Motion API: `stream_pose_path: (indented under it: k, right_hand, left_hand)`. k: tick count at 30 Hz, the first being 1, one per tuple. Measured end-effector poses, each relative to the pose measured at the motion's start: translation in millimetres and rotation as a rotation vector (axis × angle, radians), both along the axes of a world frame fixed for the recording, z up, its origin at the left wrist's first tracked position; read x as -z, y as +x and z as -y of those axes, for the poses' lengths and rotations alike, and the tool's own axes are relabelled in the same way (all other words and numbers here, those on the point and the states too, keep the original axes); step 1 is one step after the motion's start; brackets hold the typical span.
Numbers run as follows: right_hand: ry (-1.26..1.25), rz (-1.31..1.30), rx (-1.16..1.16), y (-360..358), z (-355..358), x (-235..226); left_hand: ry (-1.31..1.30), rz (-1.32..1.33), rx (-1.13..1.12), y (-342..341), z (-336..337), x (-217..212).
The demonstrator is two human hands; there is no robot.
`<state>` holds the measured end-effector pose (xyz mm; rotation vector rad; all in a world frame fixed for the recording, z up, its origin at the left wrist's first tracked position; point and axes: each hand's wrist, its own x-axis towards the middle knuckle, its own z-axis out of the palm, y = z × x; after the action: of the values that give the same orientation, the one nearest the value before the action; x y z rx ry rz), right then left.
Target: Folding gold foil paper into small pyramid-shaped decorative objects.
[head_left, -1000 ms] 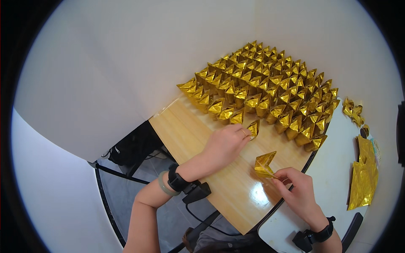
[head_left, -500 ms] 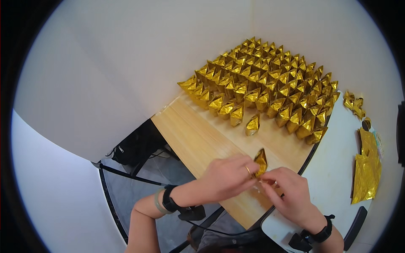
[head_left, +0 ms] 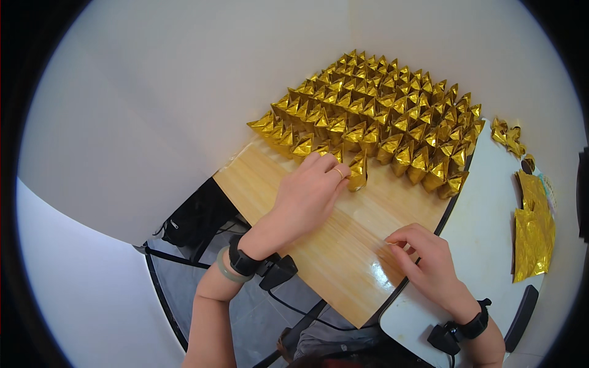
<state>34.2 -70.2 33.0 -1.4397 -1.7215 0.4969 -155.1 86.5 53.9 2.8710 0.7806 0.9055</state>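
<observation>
My left hand [head_left: 310, 193] reaches over the wooden board [head_left: 257, 184], its fingers closed at the side of a gold foil paper ingot [head_left: 358, 172]. That ingot stands upright at the front of many similar folded ingots [head_left: 392, 116], set in close rows toward the far corner. The hand partly covers the ones just behind it. My right hand [head_left: 426, 260] hovers over the board's near right part, thumb and forefinger pinched together. Whatever lies between those fingertips is too small to name.
A white table [head_left: 475, 233] runs along the board's right side. On it lie a stack of flat gold foil pieces [head_left: 532, 245] and some crumpled gold foil bits [head_left: 508, 136]. Pale walls [head_left: 184, 80] enclose the far side. A black bag [head_left: 196, 214] sits below, left of the board.
My left hand has moved away from my right hand, forward and left to the front of the ingot rows. The ingot held between both hands has left that spot. My right hand stays pinched.
</observation>
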Motion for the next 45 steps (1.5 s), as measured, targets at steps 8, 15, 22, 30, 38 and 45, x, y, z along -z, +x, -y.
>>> stream_pose_path:
  k: [8,15,22,30,38,45]
  right_hand:
    - [-0.019,0.039,-0.024,4,-4,2]
    - [-0.215,-0.159,-0.053,13,-35,4]
    - [-0.278,-0.226,-0.092,6,-65,20]
    - [-0.309,-0.297,-0.118,0,-75,23]
    - [-0.311,-0.314,-0.138,-7,-84,27]
    - [-0.344,-0.341,-0.061,4,-80,29]
  left_hand:
    - [0.110,-0.160,-0.048,4,-3,7]
    - [0.099,-0.195,-0.055,4,-5,7]
    - [0.069,-0.223,-0.057,7,-4,3]
    - [-0.047,0.153,-0.182,-20,-7,-4]
    - [-0.047,0.186,-0.193,-42,-4,4]
    - [-0.098,0.180,-0.079,-38,8,2]
